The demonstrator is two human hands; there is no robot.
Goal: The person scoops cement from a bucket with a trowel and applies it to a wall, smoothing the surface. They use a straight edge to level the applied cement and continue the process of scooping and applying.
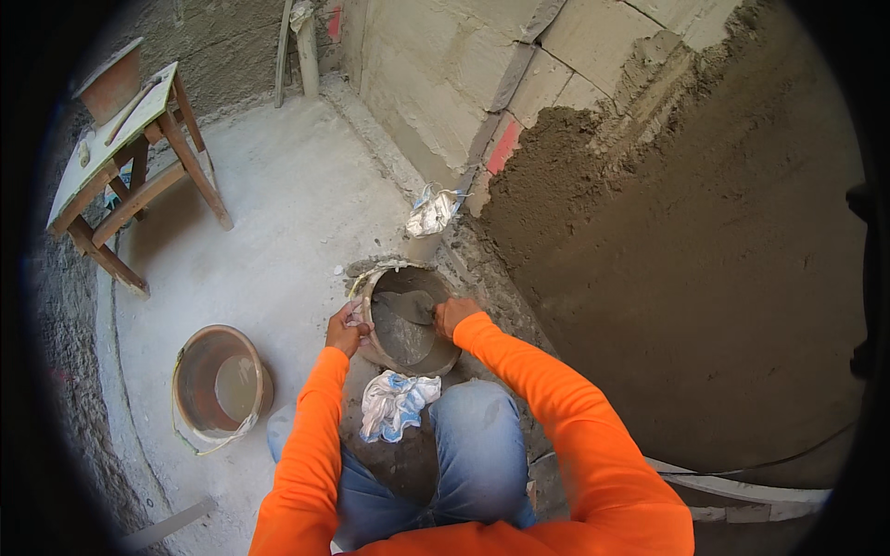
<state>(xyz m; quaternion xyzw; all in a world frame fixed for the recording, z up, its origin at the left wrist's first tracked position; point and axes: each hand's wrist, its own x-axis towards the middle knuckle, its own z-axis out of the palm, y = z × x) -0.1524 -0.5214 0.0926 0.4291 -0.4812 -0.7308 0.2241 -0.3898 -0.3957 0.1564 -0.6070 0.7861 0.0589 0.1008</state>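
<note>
In front of my knees stands a mortar-smeared bucket point(363, 345), with some grey mix at its bottom. My left hand point(348, 329) grips the bucket's left rim, its fingers closed over the edge. At the right rim my right hand point(452, 316) is closed around the handle of a trowel, most of which the fingers hide. The grey trowel blade point(408, 306) reaches left inside the bucket, above the mix. Between the bucket and my knees lies a crumpled white and blue cloth or sack point(399, 404).
A second brown bucket point(222, 382) stands at the left. Farther left is a wooden stool point(130, 157) with tools on it. A pipe stub capped with plastic point(431, 218) rises behind the bucket. Wet plaster point(686, 269) covers the wall at the right, with bare blocks point(436, 74) beyond.
</note>
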